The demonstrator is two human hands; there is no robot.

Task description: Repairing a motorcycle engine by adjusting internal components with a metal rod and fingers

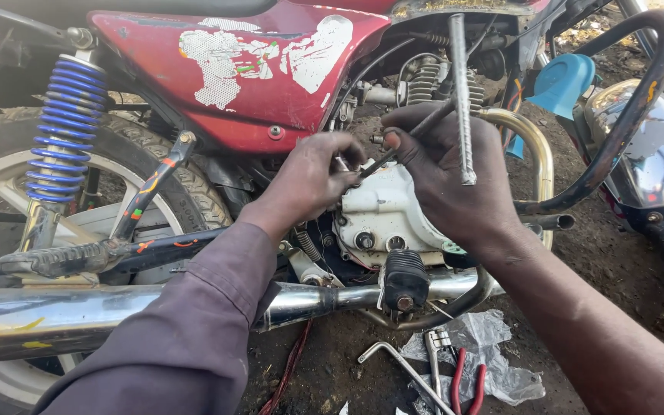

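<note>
Fingers (393, 142) of the right hand (447, 177) are pinched around a thin metal rod (416, 132), slanted down onto the white engine cover (382, 211). Left hand (309, 180) is curled shut at the rod's tip, probably steadying it, hard to see. Rod looks stiff, light, maybe greasy; grip it mid-shaft.

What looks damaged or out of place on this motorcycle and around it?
The red side panel has large white patches where its paint has peeled. Below the exhaust pipe, an L-shaped wrench and red-handled pliers lie on bare dirt beside crumpled plastic. Both hands, left and right, work a thin tool at the engine cover.
</note>
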